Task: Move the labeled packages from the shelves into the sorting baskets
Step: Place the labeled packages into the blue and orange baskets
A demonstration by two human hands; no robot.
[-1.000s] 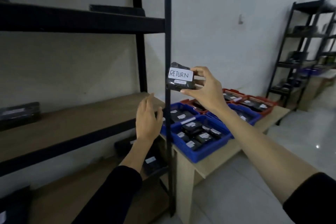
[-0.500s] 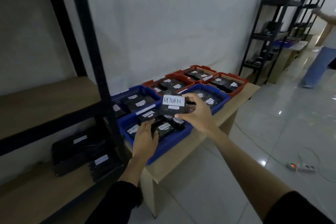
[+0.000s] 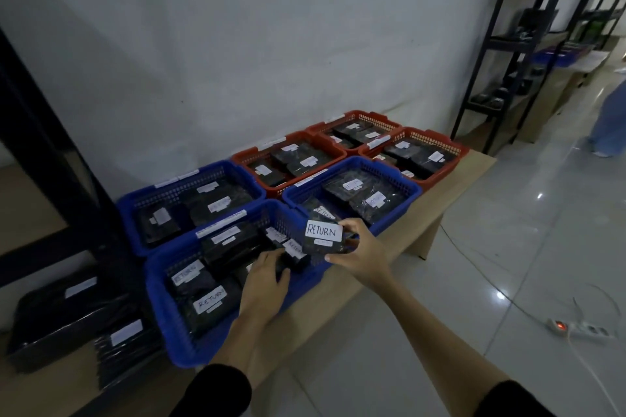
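My right hand (image 3: pixel 361 252) grips a small black package (image 3: pixel 323 239) with a white RETURN label, held just above the right end of the nearest blue basket (image 3: pixel 176 332). That basket holds several black packages marked RETURN. My left hand (image 3: pixel 266 284) rests over the same basket's front right part, fingers curled against a black package there; whether it grips it is unclear. Three blue and three red baskets stand on the low wooden table (image 3: pixel 450 193), all with labeled black packages.
A black shelf post (image 3: pixel 50 152) rises at the left, with black packages (image 3: pixel 71 308) on the low shelf beside the table. Another black rack (image 3: pixel 515 54) stands at the far right. A power strip (image 3: pixel 576 328) and cable lie on the tiled floor.
The view has swung from the shelf down to the table. My right hand has carried the RETURN package from beside the shelf post down to the nearest blue basket; my left hand followed.
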